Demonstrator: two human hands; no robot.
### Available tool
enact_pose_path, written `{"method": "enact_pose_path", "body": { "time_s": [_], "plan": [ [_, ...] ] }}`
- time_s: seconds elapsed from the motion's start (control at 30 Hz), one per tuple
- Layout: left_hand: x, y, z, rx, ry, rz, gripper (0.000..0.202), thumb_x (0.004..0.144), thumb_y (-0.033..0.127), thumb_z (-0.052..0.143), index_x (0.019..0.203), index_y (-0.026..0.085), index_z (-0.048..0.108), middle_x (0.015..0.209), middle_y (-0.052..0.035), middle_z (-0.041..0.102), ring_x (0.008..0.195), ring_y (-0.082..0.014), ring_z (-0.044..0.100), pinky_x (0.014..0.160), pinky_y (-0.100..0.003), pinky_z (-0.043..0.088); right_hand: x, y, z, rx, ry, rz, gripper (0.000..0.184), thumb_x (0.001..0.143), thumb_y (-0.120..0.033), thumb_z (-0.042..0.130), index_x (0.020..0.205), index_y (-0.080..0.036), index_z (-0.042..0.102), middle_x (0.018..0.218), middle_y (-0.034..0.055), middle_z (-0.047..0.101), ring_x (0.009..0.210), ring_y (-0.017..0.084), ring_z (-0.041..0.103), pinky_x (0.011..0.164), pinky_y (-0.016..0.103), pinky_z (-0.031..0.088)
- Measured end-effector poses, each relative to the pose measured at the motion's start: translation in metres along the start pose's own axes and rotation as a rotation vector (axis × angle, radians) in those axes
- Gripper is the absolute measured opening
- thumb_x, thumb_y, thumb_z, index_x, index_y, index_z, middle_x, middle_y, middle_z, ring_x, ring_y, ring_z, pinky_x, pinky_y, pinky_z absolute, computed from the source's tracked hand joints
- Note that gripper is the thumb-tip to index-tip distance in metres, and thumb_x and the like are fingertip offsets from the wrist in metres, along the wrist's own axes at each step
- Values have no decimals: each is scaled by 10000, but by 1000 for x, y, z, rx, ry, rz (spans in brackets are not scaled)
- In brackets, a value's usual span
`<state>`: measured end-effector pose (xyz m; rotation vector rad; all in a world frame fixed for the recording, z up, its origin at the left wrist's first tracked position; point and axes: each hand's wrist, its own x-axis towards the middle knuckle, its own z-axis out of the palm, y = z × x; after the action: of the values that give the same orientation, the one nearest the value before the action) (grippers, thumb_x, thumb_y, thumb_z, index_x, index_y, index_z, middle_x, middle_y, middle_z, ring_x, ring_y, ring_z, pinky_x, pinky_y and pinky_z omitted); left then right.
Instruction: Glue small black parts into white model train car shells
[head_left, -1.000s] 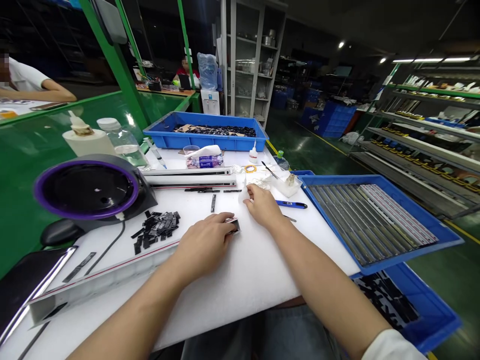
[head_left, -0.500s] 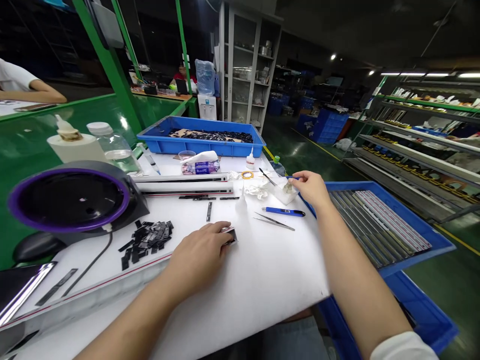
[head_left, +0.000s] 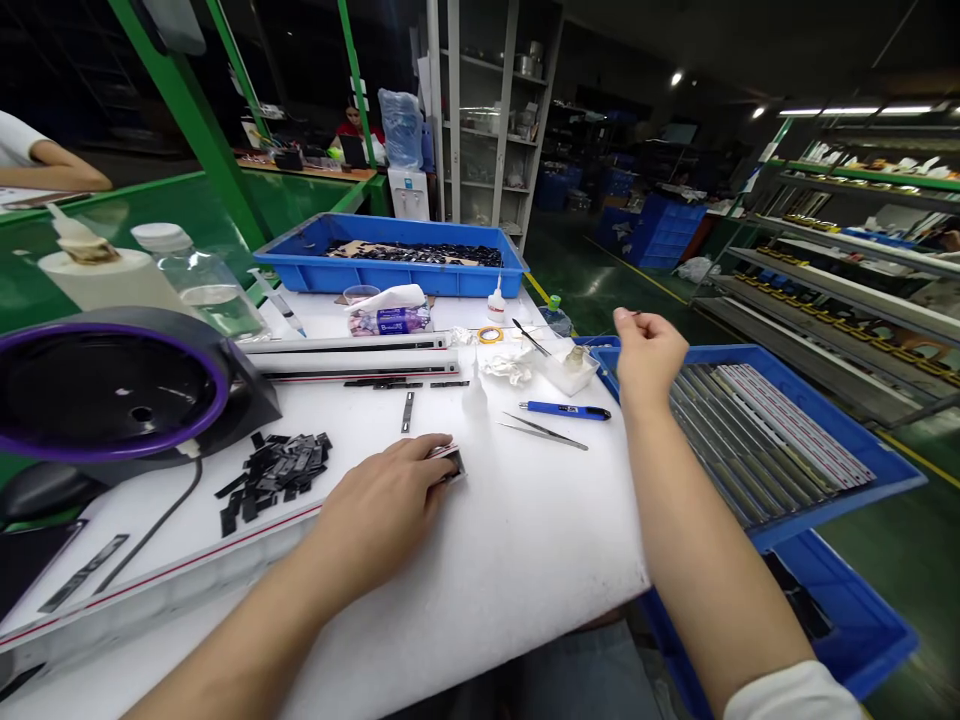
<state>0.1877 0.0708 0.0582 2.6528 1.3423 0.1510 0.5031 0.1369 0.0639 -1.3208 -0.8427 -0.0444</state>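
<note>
Meanwhile, the left hand (head_left: 379, 500) clasped a small black part (head_left: 451, 465) on the tabletop (head_left: 525, 560), black pieces (head_left: 274, 475) left heaped nearby; the raised right hand's (head_left: 649, 355) grip was unclear.

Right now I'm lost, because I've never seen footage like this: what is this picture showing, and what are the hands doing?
This view comes from a camera worn on a person's head, looking down at their own bare hands. No machine is handling anything. The left hand rests on a small dark piece on a white work table. The right hand is raised above a blue tray. A pile of small black pieces, tweezers and a blue-handled tool lie on the table.
</note>
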Motion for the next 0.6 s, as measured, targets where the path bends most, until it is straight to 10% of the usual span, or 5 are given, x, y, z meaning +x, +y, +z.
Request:
{"method": "enact_pose_path", "body": {
  "time_s": [0.23,0.6],
  "plan": [
    [-4,-1,-1,-11,-14,4,371,922,302,350,1069,317,691,1380,27,550,1149,-268,588,871,-419,524,-44,-48,-1,724,-332,478,344,629,-351,790,638,-191,485,497,-105,318,415,41,223,382,194,154],
    [-3,2,1,38,-1,16,356,912,261,377,1083,314,685,1370,21,560,1157,-252,579,896,-411,515,-112,-58,13,652,-831,489,289,694,-338,791,637,-172,562,508,-70,392,456,52,278,453,236,197]
  ]
}}
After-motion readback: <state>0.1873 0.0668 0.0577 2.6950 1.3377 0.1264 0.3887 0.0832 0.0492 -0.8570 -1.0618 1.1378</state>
